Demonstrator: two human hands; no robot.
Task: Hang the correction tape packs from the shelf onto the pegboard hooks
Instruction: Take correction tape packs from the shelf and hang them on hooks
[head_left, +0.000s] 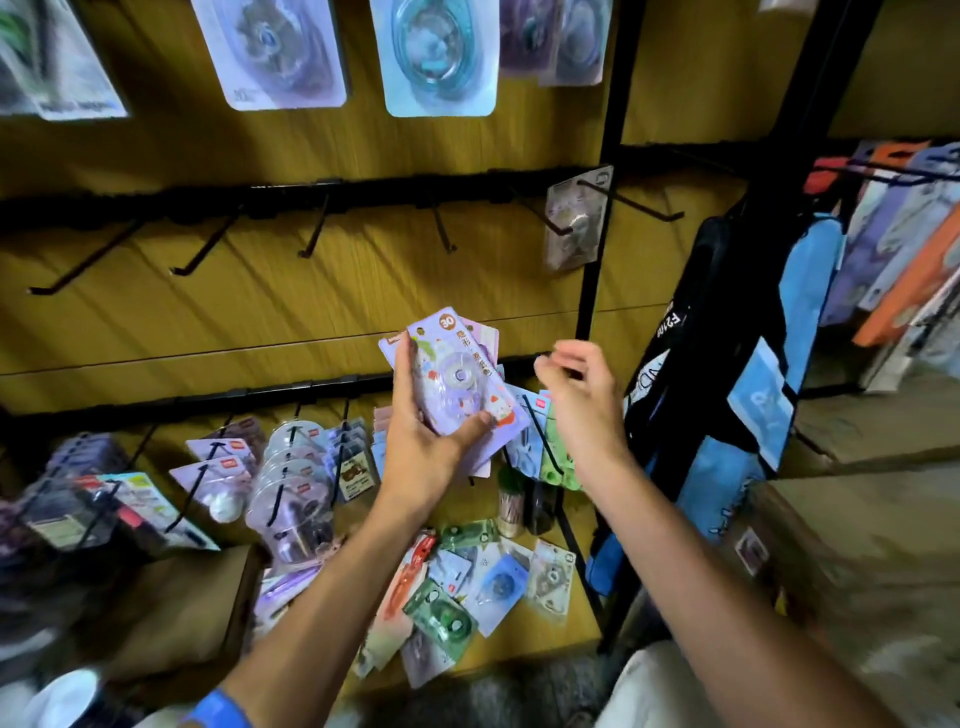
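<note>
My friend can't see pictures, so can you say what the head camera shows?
A person's left hand grips a stack of purple correction tape packs before a wooden pegboard, while the right hand hovers empty beside it. Most middle-row hooks are bare; more packs lie on the shelf below.

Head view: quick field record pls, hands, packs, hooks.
left hand: grips a stack of purple correction tape packs
right hand: empty, fingers loosely curled, beside the stack
middle hook row: mostly bare; one pack hangs at its right end
lower hooks: loaded with packs
shelf: loose packs lie scattered
</note>
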